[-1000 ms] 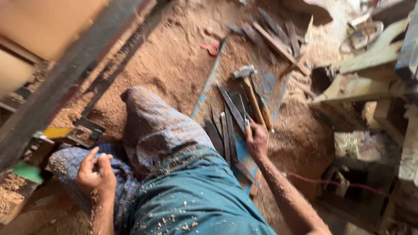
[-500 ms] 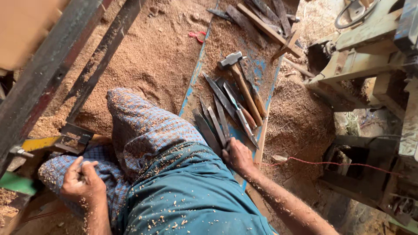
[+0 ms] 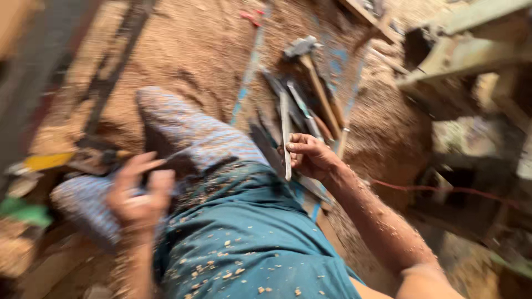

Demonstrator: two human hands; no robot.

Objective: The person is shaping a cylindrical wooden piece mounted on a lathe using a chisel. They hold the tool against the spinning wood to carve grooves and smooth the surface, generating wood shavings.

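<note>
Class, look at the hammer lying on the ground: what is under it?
The hammer lies on a blue-painted board dusted with sawdust, beside long metal blades. The right hand grips one blade. What lies under the board is hidden.

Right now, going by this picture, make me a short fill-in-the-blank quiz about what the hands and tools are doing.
1. The right hand grips a long flat metal ____.
2. The hammer lies on the floor with a ____ handle.
3. The floor is covered in ____.
4. The left hand rests over the patterned cloth, holding ____.

Missing words: blade; wooden; sawdust; nothing
</note>
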